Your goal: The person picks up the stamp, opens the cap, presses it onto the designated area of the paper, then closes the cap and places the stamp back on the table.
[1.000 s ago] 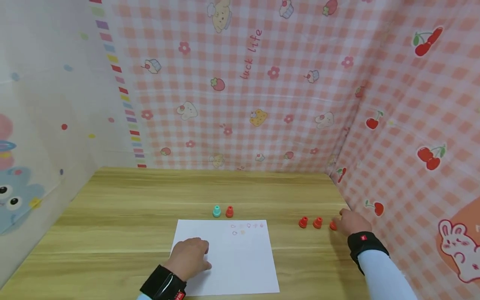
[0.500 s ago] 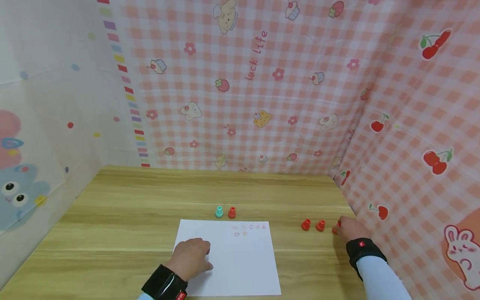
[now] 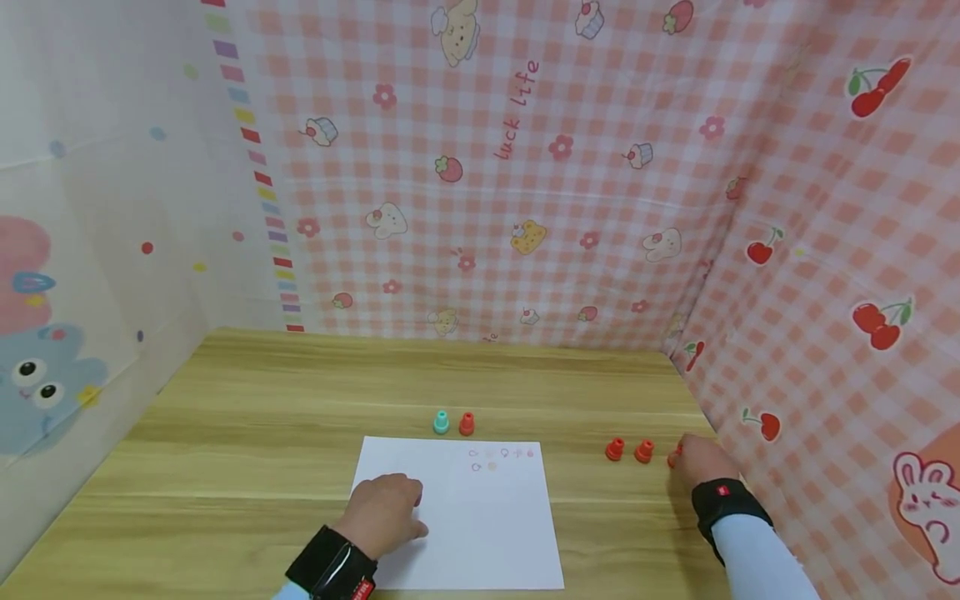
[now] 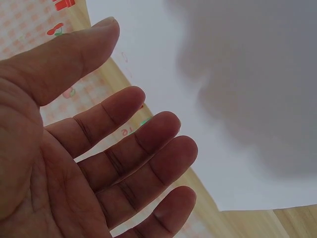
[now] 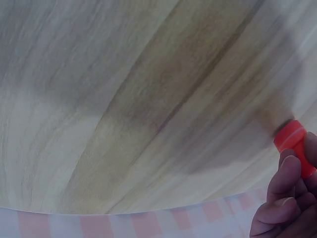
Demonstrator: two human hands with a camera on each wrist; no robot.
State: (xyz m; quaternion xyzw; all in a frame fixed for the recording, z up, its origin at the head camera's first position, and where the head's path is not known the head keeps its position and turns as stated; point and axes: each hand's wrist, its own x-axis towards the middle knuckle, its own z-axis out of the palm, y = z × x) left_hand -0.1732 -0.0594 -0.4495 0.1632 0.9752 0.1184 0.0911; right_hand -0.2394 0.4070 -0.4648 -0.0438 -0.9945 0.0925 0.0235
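At the table's right side my right hand (image 3: 707, 460) pinches a small red stamp (image 5: 292, 141) by its narrow handle. In the right wrist view the stamp's base points toward the wood, and part of its handle is hidden by the fingers. My left hand (image 3: 382, 514) hovers over the left part of a white sheet of paper (image 3: 480, 533), fingers relaxed and holding nothing. Faint small prints (image 3: 491, 467) mark the paper's upper right. Two more red stamps, one (image 3: 643, 452) nearer the right hand and another (image 3: 615, 449) beyond it, stand upright.
Behind the paper stand a teal stamp (image 3: 441, 422) and a red stamp (image 3: 467, 424), side by side. Checked cloth (image 3: 817, 333) walls the wooden table (image 3: 225, 400) at the back and right, close to the right hand. White cloth (image 3: 112, 200) hangs on the left.
My right hand has closed its fingers on the rightmost red stamp, which it was reaching at before. The left hand keeps its place over the paper. The head view has shifted slightly.
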